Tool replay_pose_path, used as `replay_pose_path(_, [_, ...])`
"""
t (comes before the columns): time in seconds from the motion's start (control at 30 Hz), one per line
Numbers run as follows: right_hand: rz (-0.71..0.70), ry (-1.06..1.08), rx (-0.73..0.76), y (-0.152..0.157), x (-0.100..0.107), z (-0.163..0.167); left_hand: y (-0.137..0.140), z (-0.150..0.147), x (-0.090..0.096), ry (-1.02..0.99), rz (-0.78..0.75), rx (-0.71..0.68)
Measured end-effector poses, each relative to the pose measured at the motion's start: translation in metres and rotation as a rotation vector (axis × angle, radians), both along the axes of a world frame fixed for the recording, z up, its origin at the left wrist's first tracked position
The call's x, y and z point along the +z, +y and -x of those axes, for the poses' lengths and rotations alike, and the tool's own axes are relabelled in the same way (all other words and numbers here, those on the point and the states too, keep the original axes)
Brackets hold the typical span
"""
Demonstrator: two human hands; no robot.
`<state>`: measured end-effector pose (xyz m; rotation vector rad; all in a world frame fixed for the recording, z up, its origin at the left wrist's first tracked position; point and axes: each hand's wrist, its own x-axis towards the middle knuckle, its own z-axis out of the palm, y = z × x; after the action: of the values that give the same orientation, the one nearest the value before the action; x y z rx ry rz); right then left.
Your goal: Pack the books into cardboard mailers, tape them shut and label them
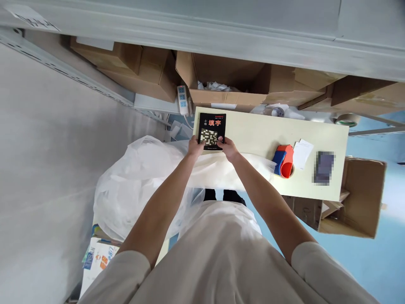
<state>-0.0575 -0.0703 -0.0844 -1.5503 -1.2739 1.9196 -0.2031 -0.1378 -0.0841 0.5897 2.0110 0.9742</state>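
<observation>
A black book point(212, 131) with a crossword grid and red characters on its cover is held over the near left part of the pale table point(249, 131). My left hand point(195, 146) grips its lower left edge, thumb on the cover. At the lower right corner my right hand point(228, 148) closes on it in the same way. The fingers beneath the book are hidden. White translucent plastic sheeting point(218, 171) spreads under my forearms along the table's front edge and bulges off to the left.
Right of my hands lie a red and blue tape dispenser point(284, 161), white paper slips point(302, 153) and a blurred dark object point(324, 168). Behind stand an open carton point(228, 98) and a power strip point(182, 100). A shelf beam point(202, 38) crosses above; another carton point(363, 198) sits right.
</observation>
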Motion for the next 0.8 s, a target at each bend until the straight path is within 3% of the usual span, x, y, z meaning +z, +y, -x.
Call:
replay_pose_path(0.17, [-0.188, 0.033, -0.016, -0.003, 0.025, -0.027, -0.008, -0.008, 0.032, -0.129, -0.149, 0.019])
replay_pose_path(0.33, [-0.274, -0.081, -0.003, -0.045, 0.049, -0.111, -0.05, -0.068, 0.057, -0.109, -0.188, -0.174])
replay_pose_path(0.47, [-0.282, -0.357, 0.088, -0.083, 0.048, -0.192, -0.08, -0.134, 0.046, -0.069, -0.033, -0.429])
replay_pose_path(0.57, [-0.285, -0.522, 0.154, -0.099, 0.037, -0.233, -0.083, -0.174, 0.03, 0.006, 0.075, -0.514])
replay_pose_path(0.8, [-0.346, -0.718, 0.291, -0.091, 0.011, -0.255, -0.071, -0.211, 0.01, 0.166, 0.171, -0.569])
